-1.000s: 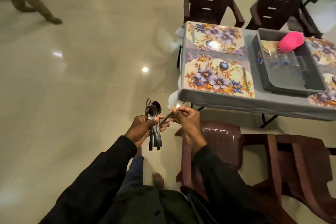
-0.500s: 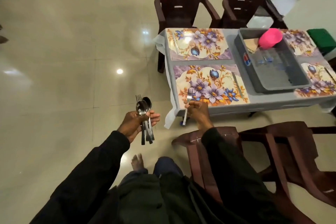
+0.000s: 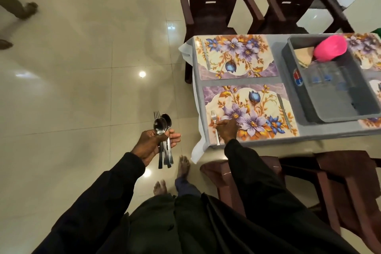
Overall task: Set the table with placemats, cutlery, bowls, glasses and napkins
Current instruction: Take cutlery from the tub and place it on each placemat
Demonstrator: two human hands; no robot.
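**Fork placement at the near setting**

The fork point(image 3: 216, 138) is light, rigid polished steel and probably slippery. Hold it at mid-handle, clear of the tines. The right hand point(image 3: 225, 130) pinches it there with curled fingers, laying it along the left edge of the near placemat point(image 3: 257, 109), tines pointing away. The left hand point(image 3: 154, 143) grips the bundle of spoons and forks point(image 3: 164, 128), off the table point(image 3: 284, 68). Half a second earlier, the fork hung short of the table edge.

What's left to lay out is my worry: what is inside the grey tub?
The grey tub holds a pink bowl, tan napkins and blurred clear glasses. Whatever lies beneath the bowl and napkins is covered.
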